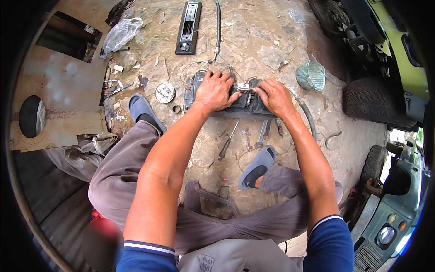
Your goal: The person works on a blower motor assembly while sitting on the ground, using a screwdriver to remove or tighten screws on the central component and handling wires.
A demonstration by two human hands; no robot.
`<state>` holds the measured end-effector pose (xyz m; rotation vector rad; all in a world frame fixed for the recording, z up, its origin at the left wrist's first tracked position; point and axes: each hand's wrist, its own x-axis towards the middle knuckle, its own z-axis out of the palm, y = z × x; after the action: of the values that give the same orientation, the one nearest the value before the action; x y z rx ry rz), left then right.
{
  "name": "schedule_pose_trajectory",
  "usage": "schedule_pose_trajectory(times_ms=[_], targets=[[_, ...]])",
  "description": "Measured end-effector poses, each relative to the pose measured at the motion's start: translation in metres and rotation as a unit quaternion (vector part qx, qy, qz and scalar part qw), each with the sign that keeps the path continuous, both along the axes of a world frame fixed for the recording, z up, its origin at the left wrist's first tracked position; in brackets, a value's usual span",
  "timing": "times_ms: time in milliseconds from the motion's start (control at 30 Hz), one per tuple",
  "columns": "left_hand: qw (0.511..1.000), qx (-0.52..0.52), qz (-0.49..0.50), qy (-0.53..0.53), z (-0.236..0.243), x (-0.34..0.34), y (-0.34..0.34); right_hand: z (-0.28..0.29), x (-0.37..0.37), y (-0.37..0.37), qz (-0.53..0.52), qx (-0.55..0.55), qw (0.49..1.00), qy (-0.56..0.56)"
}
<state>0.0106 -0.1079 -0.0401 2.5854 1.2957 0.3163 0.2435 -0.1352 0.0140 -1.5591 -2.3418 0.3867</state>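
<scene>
A long black plastic housing [222, 111] lies on the stone ground before me, with thin wires running out at its far left. My left hand [215, 92] presses down on it, fingers curled over its far side and thumb pointing right. From the right, my right hand [274, 97] pinches a thin metal piece [250, 89] between thumb and fingers. That piece reaches toward a small silver bracket [243, 85] on top of the housing; whether they are joined I cannot tell.
Near the housing lie a screwdriver [229, 140], a wrench [262, 134] and a round tin of small parts [165, 93]. Farther off are a black panel [188, 28], a black cable [218, 25] and a green basket [311, 75]. A vehicle tyre [377, 100] stands at the right.
</scene>
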Motion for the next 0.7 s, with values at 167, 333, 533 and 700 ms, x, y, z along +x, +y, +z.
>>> schedule_pose_trajectory(times_ms=[167,333,533,700], targets=[[0.999,-0.044,0.006,0.012,0.008,0.002,0.000,-0.012,0.009,-0.008,-0.011,-0.031,0.999,-0.043],[0.999,-0.038,0.003,0.010,0.008,0.002,0.001,-0.009,0.006,0.000,0.034,-0.027,0.993,-0.109],[0.999,-0.035,-0.003,0.027,0.008,0.002,-0.001,0.037,-0.063,0.051,0.212,-0.048,0.945,-0.245],[1.000,-0.013,-0.015,-0.004,-0.002,0.004,-0.003,0.041,-0.101,0.062,0.233,-0.103,0.915,-0.313]])
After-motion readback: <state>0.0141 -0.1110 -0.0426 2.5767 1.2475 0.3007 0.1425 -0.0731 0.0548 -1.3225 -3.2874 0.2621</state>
